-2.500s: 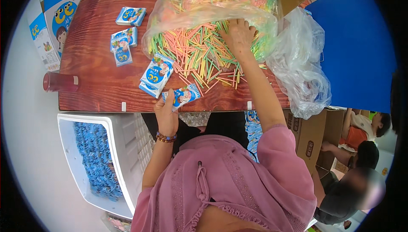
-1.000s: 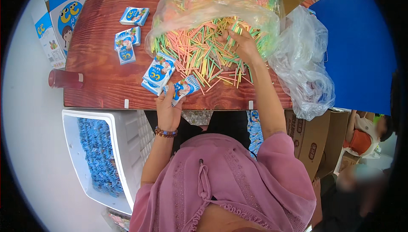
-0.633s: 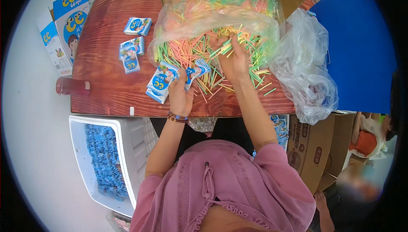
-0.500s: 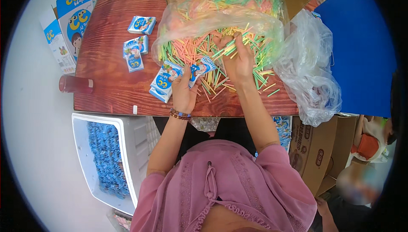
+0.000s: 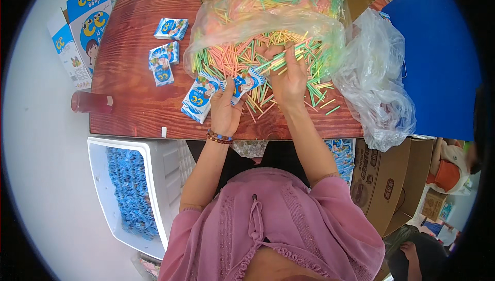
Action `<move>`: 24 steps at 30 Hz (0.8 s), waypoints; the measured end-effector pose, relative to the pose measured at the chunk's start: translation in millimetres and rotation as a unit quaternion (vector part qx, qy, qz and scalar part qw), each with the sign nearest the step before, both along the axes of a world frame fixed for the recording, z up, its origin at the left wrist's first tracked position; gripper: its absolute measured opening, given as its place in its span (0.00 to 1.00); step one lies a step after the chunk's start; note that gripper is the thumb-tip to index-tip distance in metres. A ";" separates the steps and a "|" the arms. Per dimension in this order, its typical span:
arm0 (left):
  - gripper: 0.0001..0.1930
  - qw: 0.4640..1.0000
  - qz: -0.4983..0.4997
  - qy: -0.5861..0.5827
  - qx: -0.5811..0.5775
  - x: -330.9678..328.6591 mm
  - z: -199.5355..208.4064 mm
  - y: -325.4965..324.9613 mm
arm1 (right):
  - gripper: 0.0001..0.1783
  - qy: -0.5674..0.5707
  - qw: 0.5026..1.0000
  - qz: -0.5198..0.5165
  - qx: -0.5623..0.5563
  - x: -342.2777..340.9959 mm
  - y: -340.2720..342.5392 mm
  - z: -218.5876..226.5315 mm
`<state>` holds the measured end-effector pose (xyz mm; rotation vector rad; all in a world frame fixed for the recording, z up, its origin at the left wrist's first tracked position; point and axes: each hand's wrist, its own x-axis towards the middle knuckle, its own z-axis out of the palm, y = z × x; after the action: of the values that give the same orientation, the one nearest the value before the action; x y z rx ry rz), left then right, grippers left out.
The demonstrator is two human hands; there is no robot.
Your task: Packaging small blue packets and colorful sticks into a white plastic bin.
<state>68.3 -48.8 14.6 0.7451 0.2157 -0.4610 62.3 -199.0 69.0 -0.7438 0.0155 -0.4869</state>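
Red-brown wood grain streaks across the tabletop [image 5: 134,108], and out at its left stands a blue-and-white carton [image 5: 95,18], with a reddish cup [image 5: 93,102] at the near left edge. Below that, a white foam box [image 5: 164,165], packed with blue wrappers [image 5: 131,193]. Back up top, three small packets [image 5: 171,29] lie loose, two of them overlapping. Next along, a pair of larger packets [image 5: 200,97], one partly over the other, just beside the left hand [image 5: 224,112]. And that hand has a pinch on! Thumb pressed down on the end of a blue-and-white packet [image 5: 247,83], held tilted over the table; the other fingers are tucked underneath, so how they sit I cannot tell. Across to the right hand [image 5: 290,77]: fingers curled, thumb closing over them, a small bunch of sticks [image 5: 279,63] gripped between, ends aimed at the packet; touching or not, I cannot tell. Around it spill loose pastel sticks [image 5: 227,57] from a big clear bag [image 5: 268,22]. Farther right, crumpled clear plastic [image 5: 379,82], a blue panel [image 5: 438,59], and beneath, a brown cardboard box [image 5: 379,178].
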 end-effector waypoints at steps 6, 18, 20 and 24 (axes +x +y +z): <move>0.08 0.999 -0.008 0.009 -0.035 -1.4 2.5 -2.4 | 0.15 0.004 1.000 0.014 -0.008 -5.5 3.4 0.4; 0.08 1.000 0.013 -0.016 -0.022 -5.6 2.3 -13.0 | 0.16 0.074 0.992 -0.071 -0.067 -6.0 23.3 2.0; 0.08 1.000 0.010 -0.011 -0.021 -6.1 2.3 -13.6 | 0.15 0.061 0.995 -0.076 -0.033 -4.8 25.8 3.7; 0.09 0.999 0.008 -0.010 -0.041 -5.0 1.2 -14.9 | 0.16 0.066 0.991 -0.097 -0.065 -2.1 25.0 -6.3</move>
<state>63.3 -63.7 15.7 0.6668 0.1825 -0.4443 60.2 -174.0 62.7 -0.9075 0.1829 -0.6272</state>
